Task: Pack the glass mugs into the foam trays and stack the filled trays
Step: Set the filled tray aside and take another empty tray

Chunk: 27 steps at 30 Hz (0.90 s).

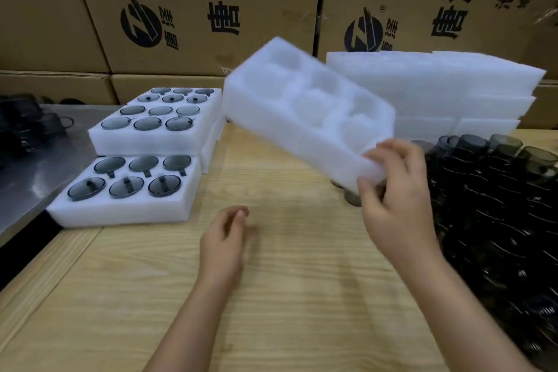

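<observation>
My right hand point(395, 190) grips the near corner of an empty white foam tray point(302, 105), which is tilted and lifted above the wooden table point(271, 296). The tray shows several empty round pockets and is blurred. My left hand point(225, 238) hovers over the table with loosely curled fingers, holding nothing. A heap of dark smoked-glass mugs point(495, 208) lies at the right. Filled foam trays sit at the left: one in front point(126, 190) and a stack behind it point(157, 120), each holding several mugs.
A pile of empty foam trays point(437, 90) stands at the back right. Cardboard boxes point(196, 9) wall off the back. A metal surface point(27, 166) lies left of the wood, with more dark glassware point(27, 120) on it.
</observation>
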Available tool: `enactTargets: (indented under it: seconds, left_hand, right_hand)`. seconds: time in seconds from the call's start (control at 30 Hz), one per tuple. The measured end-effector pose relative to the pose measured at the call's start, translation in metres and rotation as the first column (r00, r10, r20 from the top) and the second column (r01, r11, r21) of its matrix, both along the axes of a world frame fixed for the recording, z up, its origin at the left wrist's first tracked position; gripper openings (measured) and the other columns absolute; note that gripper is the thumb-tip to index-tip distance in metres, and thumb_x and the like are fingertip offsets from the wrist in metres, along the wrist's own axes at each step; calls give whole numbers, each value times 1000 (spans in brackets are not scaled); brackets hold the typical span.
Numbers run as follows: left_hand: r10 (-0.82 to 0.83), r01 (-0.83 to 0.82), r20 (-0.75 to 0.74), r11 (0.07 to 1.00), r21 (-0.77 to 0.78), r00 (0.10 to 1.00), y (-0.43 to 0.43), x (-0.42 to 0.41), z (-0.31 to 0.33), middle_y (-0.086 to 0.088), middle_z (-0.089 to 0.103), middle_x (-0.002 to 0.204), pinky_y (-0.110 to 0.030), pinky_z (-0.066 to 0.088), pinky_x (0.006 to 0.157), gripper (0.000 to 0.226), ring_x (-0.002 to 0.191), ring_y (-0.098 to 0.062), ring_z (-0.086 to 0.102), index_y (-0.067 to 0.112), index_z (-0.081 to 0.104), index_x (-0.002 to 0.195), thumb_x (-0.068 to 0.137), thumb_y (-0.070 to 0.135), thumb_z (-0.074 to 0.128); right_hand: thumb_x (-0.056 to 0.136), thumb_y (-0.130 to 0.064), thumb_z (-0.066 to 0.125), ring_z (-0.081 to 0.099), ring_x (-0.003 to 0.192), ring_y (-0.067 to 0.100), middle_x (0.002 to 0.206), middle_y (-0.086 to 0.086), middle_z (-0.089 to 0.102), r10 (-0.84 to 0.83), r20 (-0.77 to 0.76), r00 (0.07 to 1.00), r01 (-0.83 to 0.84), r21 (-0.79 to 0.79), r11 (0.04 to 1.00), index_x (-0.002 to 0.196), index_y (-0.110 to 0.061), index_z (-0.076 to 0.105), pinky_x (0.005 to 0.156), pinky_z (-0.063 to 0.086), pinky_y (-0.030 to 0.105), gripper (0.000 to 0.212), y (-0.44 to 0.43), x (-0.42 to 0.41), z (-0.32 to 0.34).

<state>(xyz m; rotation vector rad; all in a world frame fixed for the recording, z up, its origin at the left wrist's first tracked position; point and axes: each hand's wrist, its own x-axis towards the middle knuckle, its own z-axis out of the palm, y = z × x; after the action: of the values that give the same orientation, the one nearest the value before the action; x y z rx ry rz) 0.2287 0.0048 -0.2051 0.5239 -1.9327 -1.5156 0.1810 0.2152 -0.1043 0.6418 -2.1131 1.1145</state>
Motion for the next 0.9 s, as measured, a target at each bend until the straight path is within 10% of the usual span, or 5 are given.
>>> enactTargets:
  seconds: [0.17,0.3,0.57,0.77,0.9]
  left_hand:
    - [295,-144,-201,827,543,934,-2,27,4,3,69,82,-20,47,76,22,75,-3,65,18,62,86,99,11,46]
    - [192,67,-257,666,743,947,-23,39,6,-5,67,97,-28,49,87,16,96,-19,64,14,60,99,99,18,44]
    - [-330,382,-195,840,386,924,-19,28,5,10,68,106,-15,52,66,53,91,-1,68,25,54,124,77,8,69]
    - [-285,338,-190,859,385,940,-22,25,3,2,66,92,-21,54,62,66,78,-10,68,18,59,121,58,1,61]
    - [-293,337,-170,867,368,941,-21,25,5,-2,65,96,-20,53,62,64,79,-9,68,17,61,118,57,1,60]
  right_hand:
    - [77,-13,49,46,110,18,117,-3,43,56,101,993,-66,100,993,97,-10,60,93,34,32,23,34,47,-65]
    - [70,-22,39,51,96,26,109,2,51,62,147,987,-109,340,934,85,-10,57,81,35,29,26,48,59,-85]
    - [72,-26,36,41,77,17,84,-9,52,145,197,970,-215,398,892,74,-16,51,70,34,33,18,50,61,-79]
    - [91,-48,37,59,92,1,114,-23,60,208,338,918,-250,85,965,113,-27,64,86,41,19,40,59,56,-67]
    - [91,-32,53,53,91,22,115,4,61,-335,187,923,263,329,907,119,-12,58,82,40,35,36,64,24,-50]
